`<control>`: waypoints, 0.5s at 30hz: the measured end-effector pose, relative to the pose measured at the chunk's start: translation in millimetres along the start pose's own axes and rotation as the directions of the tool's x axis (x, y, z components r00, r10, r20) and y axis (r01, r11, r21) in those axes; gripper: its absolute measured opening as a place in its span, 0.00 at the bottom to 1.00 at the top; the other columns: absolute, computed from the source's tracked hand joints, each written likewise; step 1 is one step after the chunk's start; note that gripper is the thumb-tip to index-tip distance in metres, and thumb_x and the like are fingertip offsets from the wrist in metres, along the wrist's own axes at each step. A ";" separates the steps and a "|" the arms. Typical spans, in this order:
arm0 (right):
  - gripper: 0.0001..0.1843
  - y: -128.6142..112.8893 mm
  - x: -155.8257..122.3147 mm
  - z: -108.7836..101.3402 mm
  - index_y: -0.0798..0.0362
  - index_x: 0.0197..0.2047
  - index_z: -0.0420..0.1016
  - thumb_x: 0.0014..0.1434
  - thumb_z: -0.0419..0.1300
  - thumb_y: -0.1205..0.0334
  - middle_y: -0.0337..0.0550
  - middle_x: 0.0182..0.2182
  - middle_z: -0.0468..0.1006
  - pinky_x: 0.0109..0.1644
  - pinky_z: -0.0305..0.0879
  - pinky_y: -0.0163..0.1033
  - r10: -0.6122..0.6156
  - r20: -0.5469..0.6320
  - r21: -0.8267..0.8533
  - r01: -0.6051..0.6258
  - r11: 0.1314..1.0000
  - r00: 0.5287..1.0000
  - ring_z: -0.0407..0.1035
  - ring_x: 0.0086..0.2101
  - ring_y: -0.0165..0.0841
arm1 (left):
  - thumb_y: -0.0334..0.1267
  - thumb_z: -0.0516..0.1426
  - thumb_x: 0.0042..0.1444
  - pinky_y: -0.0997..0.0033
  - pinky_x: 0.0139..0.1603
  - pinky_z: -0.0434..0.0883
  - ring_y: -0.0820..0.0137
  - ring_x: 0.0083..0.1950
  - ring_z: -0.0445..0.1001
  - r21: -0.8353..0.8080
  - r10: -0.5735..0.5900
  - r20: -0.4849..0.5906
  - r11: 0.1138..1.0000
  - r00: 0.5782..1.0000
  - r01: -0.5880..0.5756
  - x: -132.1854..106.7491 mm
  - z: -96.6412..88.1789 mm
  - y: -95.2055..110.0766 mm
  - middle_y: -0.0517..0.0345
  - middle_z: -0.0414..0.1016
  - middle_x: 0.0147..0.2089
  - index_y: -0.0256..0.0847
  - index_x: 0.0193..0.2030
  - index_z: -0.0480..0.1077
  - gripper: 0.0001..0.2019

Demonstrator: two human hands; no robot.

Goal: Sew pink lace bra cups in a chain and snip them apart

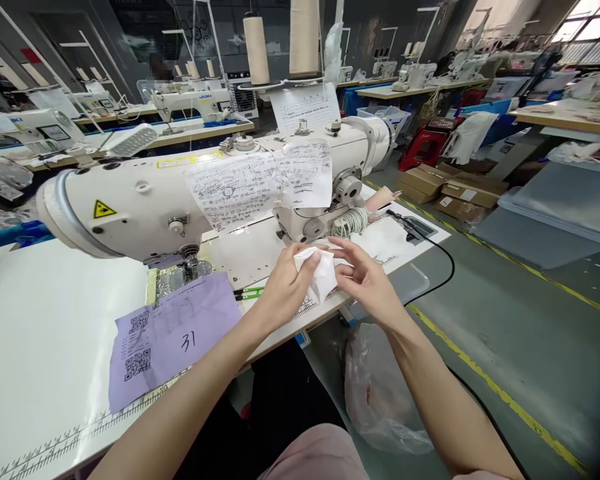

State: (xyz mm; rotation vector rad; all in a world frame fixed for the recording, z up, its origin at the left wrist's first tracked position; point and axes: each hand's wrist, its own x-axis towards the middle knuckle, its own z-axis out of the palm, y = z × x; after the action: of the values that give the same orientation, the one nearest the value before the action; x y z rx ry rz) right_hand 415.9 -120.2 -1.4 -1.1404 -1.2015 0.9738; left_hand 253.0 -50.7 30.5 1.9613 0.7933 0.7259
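Note:
In front of the sewing machine (240, 180), over the table's front edge, my left hand (291, 283) pinches a small folded white piece (323, 275) between thumb and fingers. Whether it is cloth or paper I cannot tell. Just to its right is my right hand (364, 277), its fingers curved and apart; I cannot make out whether the fingertips touch the white piece. Left of my left hand, green-handled thread snips (251, 292) lie on the table, partly hidden. A purple paper (180, 340) with QR codes and a handwritten 31 lies near the needle area.
Handwritten sheets (260, 183) hang on the machine. A coil of pale cord (350, 222) and a thread cone (380, 199) lie at its right end. A plastic bag (380, 393) stands on the floor below. Cardboard boxes (460, 193) and clear bins (555, 207) stand at right.

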 end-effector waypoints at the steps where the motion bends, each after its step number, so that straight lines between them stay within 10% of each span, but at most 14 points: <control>1: 0.33 2.5 1.5 2.8 0.43 0.64 0.59 0.57 0.63 0.59 0.46 0.52 0.71 0.38 0.71 0.36 0.018 -0.013 0.062 -0.017 0.998 1.000 0.70 0.32 0.27 | 0.51 0.42 0.69 0.64 0.60 0.62 0.65 0.57 0.66 0.012 -0.011 0.003 1.000 1.000 0.011 -2.0 -1.2 -1.2 0.53 0.67 0.52 0.46 0.57 0.68 0.21; 7: 0.37 8.5 1.1 28.9 0.46 0.62 0.59 0.51 0.67 0.58 0.41 0.41 0.78 0.42 0.71 0.39 0.092 0.148 0.240 -0.126 0.963 0.985 0.74 0.36 0.31 | 0.54 0.41 0.68 0.55 0.72 0.46 0.62 0.74 0.41 0.060 -0.067 0.081 0.996 0.995 0.062 -13.6 -9.6 -11.4 0.58 0.44 0.73 0.57 0.68 0.56 0.24; 11: 0.20 7.9 4.4 22.4 0.48 0.50 0.69 0.54 0.65 0.56 0.35 0.30 0.76 0.35 0.68 0.35 -0.064 -0.136 0.015 0.066 0.998 0.989 0.70 0.29 0.29 | 0.52 0.43 0.68 0.56 0.72 0.49 0.62 0.73 0.47 0.072 -0.059 0.007 0.996 0.998 0.058 -30.5 -14.4 -10.1 0.58 0.48 0.73 0.54 0.69 0.54 0.24; 15: 0.08 15.6 27.4 -34.5 0.51 0.39 0.74 0.57 0.59 0.59 0.40 0.36 0.77 0.41 0.70 0.39 -0.479 -0.551 -0.543 0.143 0.828 0.684 0.71 0.34 0.32 | 0.51 0.46 0.68 0.54 0.69 0.56 0.62 0.70 0.55 0.170 -0.087 -0.050 0.981 0.995 0.094 -65.1 -23.9 -7.0 0.60 0.54 0.71 0.57 0.69 0.52 0.24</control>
State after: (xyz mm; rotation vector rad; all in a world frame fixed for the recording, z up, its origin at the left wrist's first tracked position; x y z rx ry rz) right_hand 454.0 -95.2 -11.8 -1.4193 -0.9841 -0.0601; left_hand 192.8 -85.1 23.3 2.0540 0.9934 0.6650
